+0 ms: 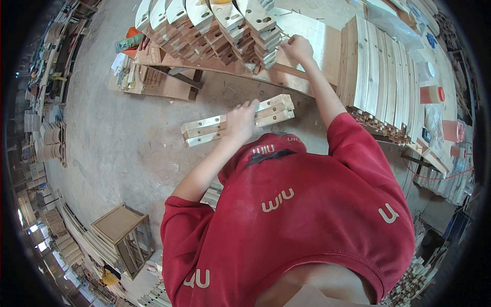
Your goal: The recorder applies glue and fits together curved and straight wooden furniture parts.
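My left hand (241, 121) is wrapped round a pair of pale wooden bars (276, 111), held side by side in front of my body. Both bars have a row of dark round holes along them. Out over the workbench (327, 48), my right hand (298, 49) is closed in a pinch beside the stacked wood; what is between its fingers is too small to make out. Left of that hand stands a big stack of curved wooden pieces (202, 31) with holes in their ends.
Long planks (381, 71) stand in a row on the bench to the right. Farther right are a red-lidded container (432, 94) and a white tub (425, 70). A spray can (128, 43) lies at the bench's left end. A wooden frame (123, 235) stands on the floor, lower left.
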